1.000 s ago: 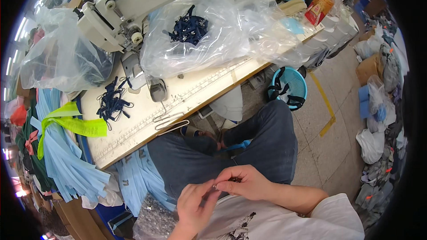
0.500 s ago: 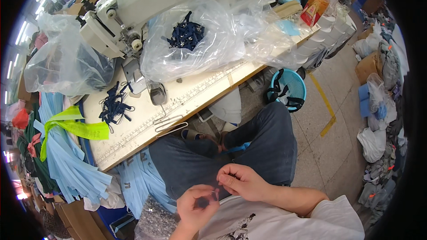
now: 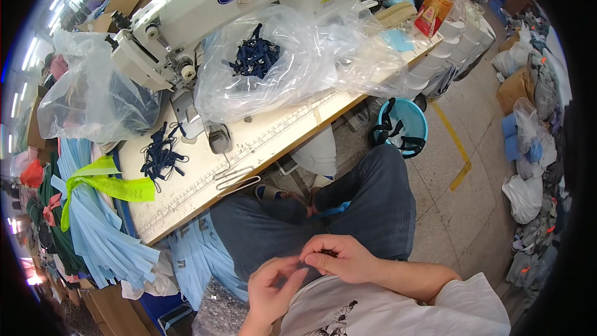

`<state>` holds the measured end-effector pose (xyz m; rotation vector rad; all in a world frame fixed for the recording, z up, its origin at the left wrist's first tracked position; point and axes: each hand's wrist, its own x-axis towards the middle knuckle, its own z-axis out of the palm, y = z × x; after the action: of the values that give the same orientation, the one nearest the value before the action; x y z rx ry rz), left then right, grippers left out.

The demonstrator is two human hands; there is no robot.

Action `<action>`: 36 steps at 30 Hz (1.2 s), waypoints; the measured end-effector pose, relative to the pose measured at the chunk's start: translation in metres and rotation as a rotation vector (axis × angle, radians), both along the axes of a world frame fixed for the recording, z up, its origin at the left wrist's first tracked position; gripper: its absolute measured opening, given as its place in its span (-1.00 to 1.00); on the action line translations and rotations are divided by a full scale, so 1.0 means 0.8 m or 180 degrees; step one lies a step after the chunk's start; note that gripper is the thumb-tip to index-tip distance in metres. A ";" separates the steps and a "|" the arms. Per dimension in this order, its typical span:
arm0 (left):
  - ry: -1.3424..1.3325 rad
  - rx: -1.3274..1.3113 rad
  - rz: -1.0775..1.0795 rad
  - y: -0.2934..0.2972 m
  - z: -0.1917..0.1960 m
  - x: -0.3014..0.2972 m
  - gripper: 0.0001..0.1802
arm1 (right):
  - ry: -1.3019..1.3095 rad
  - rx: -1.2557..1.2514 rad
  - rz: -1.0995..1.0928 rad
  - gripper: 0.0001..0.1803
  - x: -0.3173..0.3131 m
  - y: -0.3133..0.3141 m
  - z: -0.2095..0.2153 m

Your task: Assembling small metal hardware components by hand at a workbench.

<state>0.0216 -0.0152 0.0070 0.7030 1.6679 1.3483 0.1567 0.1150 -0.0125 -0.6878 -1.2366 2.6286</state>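
Dark small piece [image 3: 328, 252] pinched in right hand [image 3: 343, 259], left hand [image 3: 272, 285] beside

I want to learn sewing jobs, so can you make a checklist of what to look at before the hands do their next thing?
1. Right hand pinching the small dark piece: ok.
2. Left hand close enough to help: ok, fingertips nearly meet the right hand.
3. Firmness of the grip: cannot tell, the piece is mostly hidden.
4. More dark pieces in reach in the clear bag: ok.
5. Loose dark straps lying on the table: ok.
6. Sewing machine running or off: cannot tell.
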 end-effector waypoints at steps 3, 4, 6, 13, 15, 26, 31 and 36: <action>0.0180 0.0130 -0.0288 0.000 -0.004 -0.006 -0.78 | 0.0004 0.0435 -0.0115 -0.83 0.001 -0.001 -0.002; 0.0184 0.0127 -0.0281 0.000 -0.004 -0.005 -0.78 | 0.0041 0.0594 -0.0130 -0.83 0.000 0.000 -0.001; -0.0457 0.0004 0.0183 -0.001 -0.003 0.000 -0.79 | 0.0081 0.0751 -0.0141 -0.84 -0.001 0.002 0.000; -0.1131 -0.0031 0.0462 -0.001 0.000 0.004 -0.80 | 0.0172 0.1005 -0.0271 -0.87 -0.001 0.000 -0.003; -0.1174 -0.0011 0.0554 -0.001 -0.001 0.006 -0.81 | 0.0094 0.0808 -0.0325 -0.89 -0.001 0.000 -0.003; -0.1267 -0.0106 0.0586 0.003 -0.001 0.009 -0.86 | 0.0316 0.1072 -0.0286 -0.89 0.002 0.005 -0.017; -0.0973 -0.0220 0.0736 0.003 0.000 0.012 -0.85 | -0.0097 0.0824 -0.0107 -0.86 -0.001 0.005 -0.006; -0.0545 0.0086 0.0740 0.005 -0.003 0.013 -0.82 | -0.0055 0.1514 0.0125 -0.85 -0.003 0.010 -0.007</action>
<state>0.0317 -0.0115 0.0042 0.4043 1.6331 1.5502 0.1545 0.1227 -0.0182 -0.6003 -1.8028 2.2203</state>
